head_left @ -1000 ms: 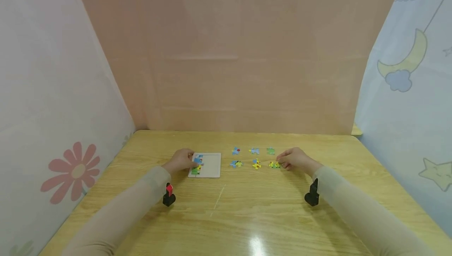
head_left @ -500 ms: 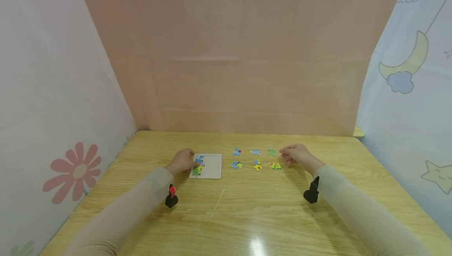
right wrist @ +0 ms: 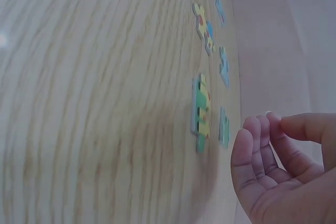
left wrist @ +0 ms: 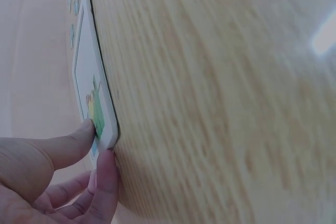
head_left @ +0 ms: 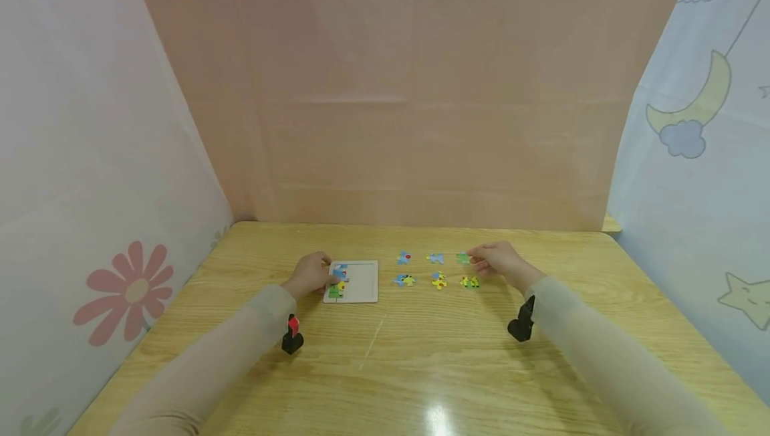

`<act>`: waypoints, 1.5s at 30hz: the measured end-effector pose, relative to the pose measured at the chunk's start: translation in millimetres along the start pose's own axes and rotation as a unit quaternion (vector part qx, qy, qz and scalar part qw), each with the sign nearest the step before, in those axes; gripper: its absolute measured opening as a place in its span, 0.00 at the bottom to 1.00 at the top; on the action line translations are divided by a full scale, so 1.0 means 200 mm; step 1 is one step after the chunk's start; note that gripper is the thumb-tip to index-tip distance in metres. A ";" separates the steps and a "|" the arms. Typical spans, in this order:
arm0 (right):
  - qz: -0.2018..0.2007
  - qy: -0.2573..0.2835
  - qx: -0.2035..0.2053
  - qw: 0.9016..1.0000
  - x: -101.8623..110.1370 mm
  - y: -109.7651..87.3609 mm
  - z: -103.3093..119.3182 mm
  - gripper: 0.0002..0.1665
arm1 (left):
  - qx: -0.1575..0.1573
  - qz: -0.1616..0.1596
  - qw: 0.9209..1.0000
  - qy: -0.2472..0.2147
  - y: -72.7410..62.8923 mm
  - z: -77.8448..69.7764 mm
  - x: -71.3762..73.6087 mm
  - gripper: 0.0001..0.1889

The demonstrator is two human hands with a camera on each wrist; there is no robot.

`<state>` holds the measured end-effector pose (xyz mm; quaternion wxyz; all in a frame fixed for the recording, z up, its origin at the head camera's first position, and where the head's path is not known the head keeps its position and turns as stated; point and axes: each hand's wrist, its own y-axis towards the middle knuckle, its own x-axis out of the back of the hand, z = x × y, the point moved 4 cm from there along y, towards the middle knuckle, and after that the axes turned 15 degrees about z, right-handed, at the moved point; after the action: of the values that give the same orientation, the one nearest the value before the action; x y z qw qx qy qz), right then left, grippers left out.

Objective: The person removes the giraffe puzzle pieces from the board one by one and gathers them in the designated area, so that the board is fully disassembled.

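Note:
My left hand (head_left: 309, 274) grips the left edge of a pale square puzzle tray (head_left: 363, 284). Its thumb lies on top and its fingers are at the rim in the left wrist view. Colourful fitted pieces (head_left: 339, 289) fill the tray's left side, partly under the thumb. Over on the right, my right hand (head_left: 499, 258) hovers beside a green jigsaw piece (head_left: 461, 258), fingertips close to it. In the right wrist view its fingers are relaxed, thumb against the index finger, and nothing shows between them. Nearer me lies a yellow-and-green piece (right wrist: 203, 114).
More loose jigsaw pieces lie between tray and right hand: a blue one with a red dot (head_left: 404, 258), a light blue one (head_left: 436, 259), a blue-yellow one (head_left: 405, 281) and a yellow one (head_left: 439, 281). Fabric screens surround the wooden table (head_left: 409, 369).
My right hand has left the yellow-and-green piece, moved away from me, then shifted left to the green piece. The left hand stays on the tray.

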<state>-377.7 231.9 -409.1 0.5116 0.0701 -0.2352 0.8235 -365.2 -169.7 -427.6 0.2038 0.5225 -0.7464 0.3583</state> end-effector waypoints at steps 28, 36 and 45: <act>0.039 0.028 0.037 0.998 -0.35 0.20 0.25 0.24 | -0.018 0.014 0.999 0.028 -0.02 0.01 0.00 0.27; 0.062 0.054 0.039 0.996 -0.48 0.32 0.28 0.20 | -0.017 0.007 0.999 0.048 -0.01 -0.02 -0.01 0.27; 0.096 0.145 0.047 0.984 -0.65 0.36 0.38 0.21 | -0.015 0.006 0.997 0.073 -0.02 -0.02 -0.02 0.27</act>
<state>-390.0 66.5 -411.6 0.4550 -0.0488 -0.1250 0.8803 -360.3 -165.1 -425.7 0.2635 0.4873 -0.7379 0.3854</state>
